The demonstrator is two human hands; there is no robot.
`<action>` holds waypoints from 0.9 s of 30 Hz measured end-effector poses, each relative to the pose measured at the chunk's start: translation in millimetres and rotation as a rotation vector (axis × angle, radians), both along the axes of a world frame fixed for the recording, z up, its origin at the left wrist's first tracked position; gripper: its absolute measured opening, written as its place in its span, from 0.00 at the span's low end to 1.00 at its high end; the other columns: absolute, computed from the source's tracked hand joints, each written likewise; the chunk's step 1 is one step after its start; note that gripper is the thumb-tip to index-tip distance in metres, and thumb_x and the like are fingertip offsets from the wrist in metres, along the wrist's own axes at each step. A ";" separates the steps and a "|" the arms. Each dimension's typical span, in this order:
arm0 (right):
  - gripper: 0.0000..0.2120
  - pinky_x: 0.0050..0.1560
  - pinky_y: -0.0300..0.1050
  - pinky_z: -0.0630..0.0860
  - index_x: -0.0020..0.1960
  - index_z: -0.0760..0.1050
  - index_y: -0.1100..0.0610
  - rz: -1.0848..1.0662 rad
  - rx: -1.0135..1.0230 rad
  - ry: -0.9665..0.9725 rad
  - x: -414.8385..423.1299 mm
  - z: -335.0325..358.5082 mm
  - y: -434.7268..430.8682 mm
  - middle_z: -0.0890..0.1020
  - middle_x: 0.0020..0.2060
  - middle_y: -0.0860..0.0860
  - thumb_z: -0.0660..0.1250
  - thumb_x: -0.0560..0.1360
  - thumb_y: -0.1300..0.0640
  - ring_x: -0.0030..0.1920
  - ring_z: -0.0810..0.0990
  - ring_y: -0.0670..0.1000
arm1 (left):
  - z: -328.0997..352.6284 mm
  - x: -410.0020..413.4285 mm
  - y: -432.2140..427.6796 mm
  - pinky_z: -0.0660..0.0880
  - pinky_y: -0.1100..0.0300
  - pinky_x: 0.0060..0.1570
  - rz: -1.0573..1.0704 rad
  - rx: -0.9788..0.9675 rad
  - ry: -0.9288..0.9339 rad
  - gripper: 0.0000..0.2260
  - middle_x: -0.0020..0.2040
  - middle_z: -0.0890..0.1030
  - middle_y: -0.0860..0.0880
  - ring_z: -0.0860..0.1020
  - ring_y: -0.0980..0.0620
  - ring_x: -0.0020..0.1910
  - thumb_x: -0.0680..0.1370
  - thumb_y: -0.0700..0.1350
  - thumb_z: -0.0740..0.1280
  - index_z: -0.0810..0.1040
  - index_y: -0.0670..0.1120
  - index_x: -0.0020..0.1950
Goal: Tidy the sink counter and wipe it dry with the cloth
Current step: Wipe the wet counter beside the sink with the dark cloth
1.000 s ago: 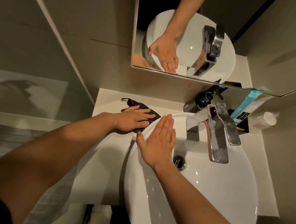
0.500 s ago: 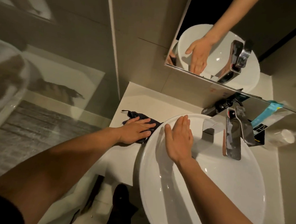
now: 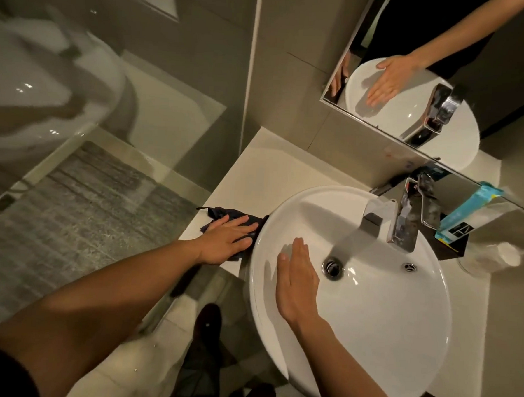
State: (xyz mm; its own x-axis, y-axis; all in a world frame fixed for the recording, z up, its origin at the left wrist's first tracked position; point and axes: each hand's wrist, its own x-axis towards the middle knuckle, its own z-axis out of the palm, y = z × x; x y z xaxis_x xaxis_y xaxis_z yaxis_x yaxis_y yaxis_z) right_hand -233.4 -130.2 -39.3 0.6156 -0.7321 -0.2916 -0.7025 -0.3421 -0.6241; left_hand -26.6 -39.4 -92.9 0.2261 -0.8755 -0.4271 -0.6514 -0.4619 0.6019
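The left hand (image 3: 226, 239) lay flat and fully open, palm down, fingers together and pointing right, pressing the dark cloth (image 3: 223, 214) onto the counter (image 3: 256, 173); it gripped nothing, only bore down on the fabric. The cloth sat bunched on the near left strip of the counter, its right edge touching the outer wall of the basin (image 3: 368, 340), with a thin cord sticking out at its far left corner. The right hand (image 3: 296, 279) was likewise open and flat, fingers straight and close together, pointing away from the person, resting palm down on the inner left slope of the basin and holding nothing. Both forearms were bare, the left reaching in from the near left and the right from the near right. The drain (image 3: 332, 267) lay just right of the right hand's fingers, and the chrome tap (image 3: 405, 218) stood at the far side of the basin. A light blue packet (image 3: 469, 209) leaned at the far right of the counter, near a clear plastic bottle (image 3: 494, 256) lying on its side. A mirror (image 3: 412, 84) on the far wall reflected the basin and an open hand. To the left, a glass panel (image 3: 106, 129) stood before a grey floor mat (image 3: 81, 207)
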 end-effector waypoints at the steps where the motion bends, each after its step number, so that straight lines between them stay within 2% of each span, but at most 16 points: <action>1: 0.36 0.80 0.49 0.51 0.83 0.53 0.53 0.001 0.008 -0.002 -6.5 2.8 1.7 0.58 0.82 0.49 0.41 0.82 0.34 0.82 0.57 0.52 | 0.0 -5.2 6.3 0.36 0.54 0.78 0.020 0.004 0.003 0.23 0.82 0.57 0.58 0.46 0.63 0.79 0.86 0.56 0.50 0.56 0.54 0.82; 3: 0.33 0.77 0.46 0.52 0.81 0.57 0.53 0.023 0.014 0.009 -18.3 9.4 4.9 0.63 0.80 0.51 0.43 0.83 0.36 0.80 0.62 0.53 | -0.5 -16.0 17.8 0.36 0.55 0.77 0.065 0.001 0.004 0.23 0.82 0.57 0.58 0.46 0.66 0.77 0.86 0.56 0.51 0.57 0.55 0.82; 5: 0.35 0.78 0.48 0.50 0.82 0.56 0.52 0.065 0.022 0.037 -29.2 12.2 7.7 0.62 0.81 0.50 0.41 0.82 0.34 0.81 0.60 0.52 | 2.1 -27.3 26.3 0.36 0.56 0.77 0.100 -0.010 -0.010 0.23 0.82 0.58 0.58 0.46 0.66 0.77 0.86 0.56 0.51 0.57 0.55 0.82; 9: 0.39 0.80 0.50 0.51 0.82 0.56 0.51 0.145 0.044 0.084 -44.7 18.3 14.9 0.61 0.81 0.49 0.39 0.79 0.31 0.81 0.59 0.52 | 3.5 -48.9 40.9 0.36 0.58 0.76 0.166 -0.005 -0.017 0.24 0.82 0.59 0.56 0.48 0.61 0.81 0.86 0.56 0.52 0.58 0.53 0.82; 13: 0.30 0.77 0.43 0.51 0.82 0.58 0.53 0.208 0.077 0.104 -60.7 23.6 24.5 0.63 0.81 0.50 0.43 0.85 0.39 0.80 0.61 0.52 | 4.8 -70.6 55.7 0.37 0.57 0.77 0.238 -0.017 -0.005 0.24 0.82 0.60 0.54 0.49 0.60 0.81 0.86 0.56 0.52 0.58 0.53 0.82; 15: 0.29 0.80 0.46 0.52 0.81 0.59 0.54 0.226 0.142 0.108 -70.3 28.5 28.2 0.63 0.81 0.52 0.43 0.85 0.41 0.80 0.61 0.52 | 3.8 -82.2 63.4 0.38 0.57 0.77 0.288 -0.008 0.028 0.24 0.81 0.61 0.54 0.50 0.59 0.81 0.86 0.56 0.52 0.60 0.52 0.81; 16: 0.28 0.79 0.49 0.57 0.79 0.64 0.56 0.220 0.187 0.108 -74.0 32.6 29.2 0.68 0.78 0.55 0.44 0.86 0.43 0.78 0.65 0.55 | 6.3 -89.4 67.1 0.40 0.57 0.77 0.335 -0.014 0.069 0.24 0.81 0.62 0.54 0.52 0.58 0.82 0.86 0.57 0.53 0.62 0.53 0.81; 17: 0.27 0.75 0.52 0.63 0.73 0.70 0.59 0.207 0.220 0.110 -77.5 35.4 29.4 0.74 0.72 0.58 0.45 0.86 0.45 0.72 0.72 0.58 | 10.2 -97.0 70.5 0.44 0.57 0.78 0.398 -0.033 0.138 0.24 0.80 0.63 0.54 0.55 0.55 0.81 0.85 0.59 0.53 0.63 0.53 0.80; 18: 0.26 0.69 0.55 0.68 0.65 0.74 0.61 0.198 0.230 0.095 -81.0 37.6 29.0 0.79 0.62 0.59 0.45 0.86 0.46 0.63 0.77 0.59 | 19.0 -105.8 74.0 0.53 0.58 0.78 0.503 -0.068 0.254 0.23 0.78 0.67 0.53 0.62 0.53 0.79 0.85 0.59 0.55 0.66 0.53 0.79; 19: 0.25 0.63 0.57 0.72 0.56 0.75 0.62 0.199 0.224 0.084 -85.2 37.7 27.8 0.81 0.54 0.58 0.46 0.86 0.47 0.55 0.78 0.58 | 29.9 -115.2 77.0 0.64 0.62 0.73 0.642 -0.123 0.405 0.21 0.73 0.72 0.51 0.71 0.53 0.72 0.85 0.57 0.56 0.70 0.51 0.76; 20: 0.24 0.58 0.56 0.75 0.51 0.74 0.63 0.206 0.218 0.082 -89.6 37.9 25.9 0.81 0.48 0.57 0.48 0.86 0.47 0.49 0.78 0.57 | 40.3 -124.7 79.8 0.73 0.67 0.62 0.786 -0.181 0.570 0.18 0.67 0.78 0.49 0.77 0.54 0.63 0.85 0.54 0.57 0.75 0.49 0.72; 21: 0.23 0.54 0.56 0.75 0.49 0.74 0.64 0.207 0.221 0.083 -93.5 39.8 23.9 0.81 0.45 0.57 0.50 0.86 0.48 0.47 0.78 0.57 | 49.6 -133.1 82.6 0.77 0.69 0.55 0.903 -0.238 0.714 0.15 0.62 0.82 0.47 0.81 0.54 0.58 0.85 0.52 0.58 0.79 0.48 0.66; 22: 0.22 0.53 0.56 0.75 0.48 0.74 0.65 0.214 0.229 0.080 -97.3 41.0 21.0 0.81 0.44 0.58 0.52 0.85 0.48 0.46 0.78 0.57 | 54.7 -139.7 85.9 0.78 0.65 0.56 0.986 -0.274 0.818 0.15 0.59 0.85 0.46 0.83 0.51 0.57 0.85 0.52 0.59 0.81 0.47 0.63; 24: 0.22 0.53 0.56 0.75 0.47 0.76 0.65 0.234 0.218 0.062 -105.3 47.2 14.5 0.83 0.44 0.58 0.55 0.84 0.47 0.48 0.80 0.58 | 66.7 -151.2 93.0 0.74 0.50 0.68 1.098 -0.366 1.012 0.17 0.61 0.85 0.44 0.82 0.46 0.63 0.84 0.54 0.61 0.81 0.46 0.65; 25: 0.22 0.54 0.55 0.75 0.48 0.77 0.64 0.246 0.214 0.044 -108.6 51.6 11.5 0.83 0.44 0.57 0.57 0.84 0.47 0.49 0.81 0.58 | 75.2 -155.5 95.4 0.72 0.46 0.71 1.135 -0.412 1.094 0.19 0.63 0.84 0.43 0.81 0.46 0.64 0.83 0.54 0.62 0.80 0.45 0.67; 27: 0.19 0.55 0.51 0.76 0.51 0.81 0.59 0.259 0.236 -0.001 -113.7 65.7 7.0 0.85 0.48 0.52 0.59 0.83 0.46 0.51 0.82 0.53 | 94.5 -161.3 102.0 0.71 0.44 0.70 1.192 -0.482 1.208 0.21 0.65 0.82 0.41 0.81 0.44 0.64 0.81 0.55 0.62 0.79 0.44 0.67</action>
